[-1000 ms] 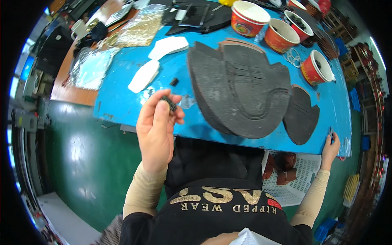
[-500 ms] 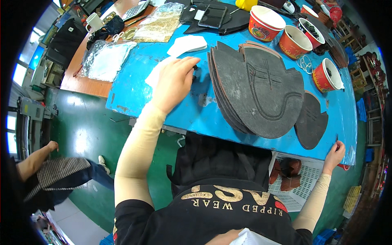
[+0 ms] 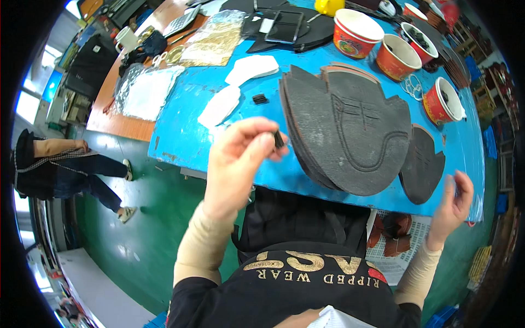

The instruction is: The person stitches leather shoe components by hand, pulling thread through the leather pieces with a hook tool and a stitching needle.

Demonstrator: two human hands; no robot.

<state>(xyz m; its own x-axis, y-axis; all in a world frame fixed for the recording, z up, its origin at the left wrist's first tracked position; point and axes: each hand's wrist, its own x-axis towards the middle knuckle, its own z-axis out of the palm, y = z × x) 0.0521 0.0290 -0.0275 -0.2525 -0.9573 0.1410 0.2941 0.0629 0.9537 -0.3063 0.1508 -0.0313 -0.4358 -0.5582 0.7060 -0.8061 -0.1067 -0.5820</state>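
My left hand [image 3: 240,158] is closed on a small black piece [image 3: 278,140], pinched between thumb and fingertips above the near part of the blue table. A small stack of black pieces [image 3: 259,99] lies beyond it, beside white cut sheets [image 3: 220,106]. To the right of this hand rests a pile of large dark grey leather-like panels [image 3: 355,136] with stitched lines, and a smaller dark panel pile [image 3: 421,167]. Near the table's right front corner, my right hand [image 3: 451,210] is raised with thumb and fingers apart; nothing shows in it.
Red-and-white paper tubs [image 3: 358,33] stand at the back right, some holding black pieces. A phone [image 3: 284,26], gold packet [image 3: 213,41], bagged white sheets [image 3: 146,93] and mug [image 3: 127,39] lie farther back. A person [image 3: 60,164] walks at the left. A white crate [image 3: 402,257] sits below.
My left hand has come back toward me from beside the white sheets, now with a black piece in it. My right hand has lifted and its fingers have parted. The person at left has moved.
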